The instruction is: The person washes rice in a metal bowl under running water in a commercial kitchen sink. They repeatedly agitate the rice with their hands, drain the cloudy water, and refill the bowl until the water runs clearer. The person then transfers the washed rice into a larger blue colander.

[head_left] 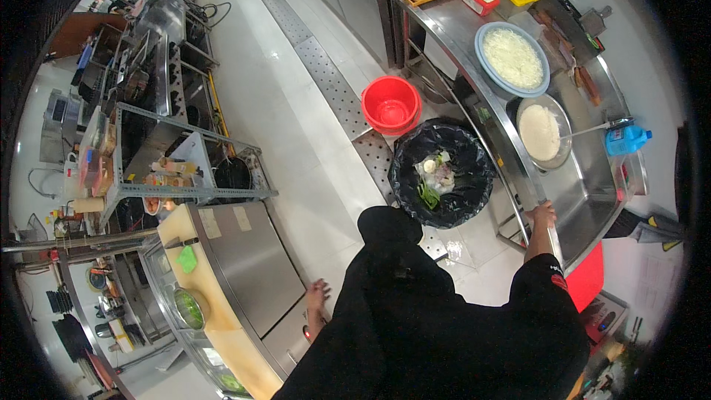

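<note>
My right hand (pixel 542 214) lies on the front edge of the steel sink (pixel 575 216), its fingers curled over the rim. My left hand (pixel 318 293) hangs beside a steel counter cabinet, fingers apart and holding nothing. In the sink, water from the tap (pixel 615 124) runs towards a metal bowl (pixel 567 147) with a pale, cream-coloured mass (pixel 539 132). Beyond it stands a blue-grey basin (pixel 482 61) full of pale shreds (pixel 512 59). A bin lined with a black bag (pixel 408 200) stands in front of me, with green leaves and other scraps inside.
A red bucket (pixel 391 104) stands beyond the bin, near perforated floor plates (pixel 328 78). At the left, a pale worktop (pixel 222 294) bears a knife (pixel 181 243), a green cloth (pixel 187 259) and a bowl of greens (pixel 190 309). A blue bottle (pixel 626 140) stands behind the sink.
</note>
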`<state>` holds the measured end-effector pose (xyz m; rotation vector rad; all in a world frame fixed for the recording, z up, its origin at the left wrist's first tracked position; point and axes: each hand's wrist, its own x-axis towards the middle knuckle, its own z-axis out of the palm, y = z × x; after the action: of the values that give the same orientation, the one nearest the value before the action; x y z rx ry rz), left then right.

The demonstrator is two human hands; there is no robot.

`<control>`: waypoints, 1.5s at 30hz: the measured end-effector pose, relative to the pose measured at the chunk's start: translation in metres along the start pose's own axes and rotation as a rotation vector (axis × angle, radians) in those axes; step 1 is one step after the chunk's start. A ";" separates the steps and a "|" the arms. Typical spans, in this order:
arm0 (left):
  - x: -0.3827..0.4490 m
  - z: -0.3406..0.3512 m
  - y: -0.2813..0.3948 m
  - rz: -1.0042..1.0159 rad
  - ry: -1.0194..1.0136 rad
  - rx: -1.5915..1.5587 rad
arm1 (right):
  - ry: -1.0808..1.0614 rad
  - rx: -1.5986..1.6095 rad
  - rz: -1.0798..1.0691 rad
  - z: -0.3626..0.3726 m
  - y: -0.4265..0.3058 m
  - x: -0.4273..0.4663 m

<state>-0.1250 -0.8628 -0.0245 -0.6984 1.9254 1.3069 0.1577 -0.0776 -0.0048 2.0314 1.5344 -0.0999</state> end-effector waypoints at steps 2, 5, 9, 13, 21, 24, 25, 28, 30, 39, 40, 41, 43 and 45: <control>-0.008 0.025 -0.016 0.015 -0.054 -0.069 | 0.027 0.010 0.020 0.006 -0.001 0.005; -0.011 0.039 -0.027 -0.038 -0.110 0.014 | 0.053 -0.026 0.040 0.017 0.000 0.018; -0.002 0.034 -0.015 -0.086 -0.146 0.190 | 0.057 -0.050 0.022 0.026 0.002 0.028; 0.013 0.027 0.009 -0.062 -0.145 0.257 | 0.035 -0.039 0.034 0.022 0.000 0.018; 0.028 0.025 0.040 0.013 -0.161 0.311 | -0.019 -0.058 0.055 0.001 -0.007 -0.006; 0.030 0.025 0.043 0.026 -0.170 0.323 | -0.017 -0.033 0.060 0.001 -0.008 -0.005; 0.031 0.025 0.042 0.025 -0.174 0.329 | 0.010 -0.038 0.050 0.003 -0.008 -0.003; 0.034 0.024 0.045 0.025 -0.197 0.361 | 0.063 -0.027 0.004 0.014 -0.004 0.001; 0.036 0.022 0.047 0.018 -0.218 0.399 | 0.106 -0.036 -0.006 0.023 -0.002 0.004; 0.061 0.021 0.073 0.004 -0.308 0.586 | 0.098 -0.060 0.028 0.025 -0.007 0.006; 0.064 0.022 0.076 0.005 -0.314 0.595 | 0.098 -0.051 0.055 0.023 -0.008 0.003; 0.067 0.022 0.079 0.009 -0.320 0.602 | 0.079 -0.067 0.044 0.020 -0.009 -0.001; 0.071 0.022 0.085 0.015 -0.322 0.608 | 0.122 -0.062 0.045 0.015 -0.009 -0.011; 0.074 0.023 0.091 0.022 -0.327 0.613 | 0.180 -0.028 0.024 0.011 -0.009 -0.018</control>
<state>-0.2331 -0.8137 -0.0371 -0.1432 1.9086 0.7133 0.1471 -0.0975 -0.0104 2.0833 1.6085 0.1160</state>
